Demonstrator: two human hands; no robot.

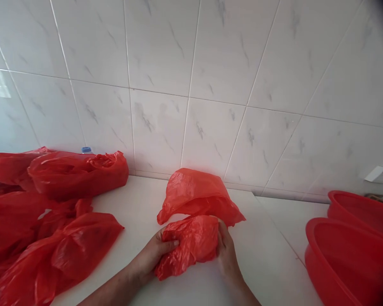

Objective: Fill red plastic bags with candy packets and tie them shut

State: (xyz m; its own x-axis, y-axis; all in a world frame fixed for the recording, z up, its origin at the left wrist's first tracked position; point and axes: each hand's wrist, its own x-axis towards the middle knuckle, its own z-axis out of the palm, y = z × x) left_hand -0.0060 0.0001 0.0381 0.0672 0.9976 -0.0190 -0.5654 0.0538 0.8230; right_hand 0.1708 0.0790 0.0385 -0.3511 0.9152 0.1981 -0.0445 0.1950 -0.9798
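Observation:
Between my two hands is a crumpled red plastic bag, bunched up just above the white tabletop. My left hand grips its left side, with the thumb pressed on top. On the right edge, my right hand pinches the same bag; part of its fingers is hidden behind the plastic. Directly beyond lies another red plastic bag, puffed up and lying on the table near the wall. Whether the two bags are joined I cannot tell.
A heap of red plastic bags covers the left side of the table, with a blue bottle cap showing behind it. Two red plastic basins stand at the right. A tiled wall rises along the back of the white table.

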